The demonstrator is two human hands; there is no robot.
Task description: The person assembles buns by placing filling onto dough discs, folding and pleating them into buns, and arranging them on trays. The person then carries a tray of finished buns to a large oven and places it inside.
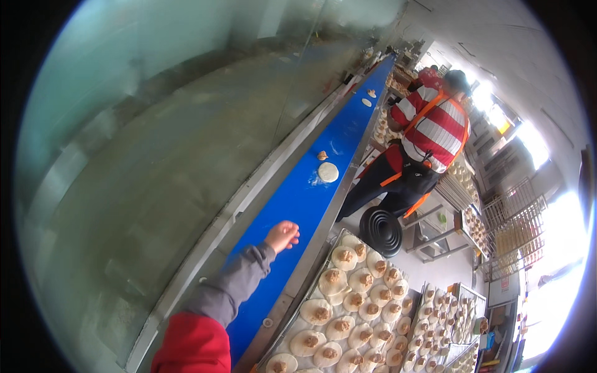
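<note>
My left hand [283, 235] hangs over the blue conveyor belt [277, 214], its fingers curled closed. Whatever they may hold is hidden. The arm has a red sleeve with a grey cover over the forearm. Farther up the belt lies a flat round dough piece [328, 172] with loose flour around it. Just beyond it sits a small brown lump of filling [322, 155]. Another dough round [367, 102] and a brown lump [371, 93] are farther off. My right hand is out of view.
To the right, a tray [309, 287] carries several dough rounds topped with brown filling; more trays [429, 323] stand beyond. A person in a striped top [435, 127] stands along the belt, near a black ribbed round stool [381, 231]. Wire racks [513, 230] are at far right.
</note>
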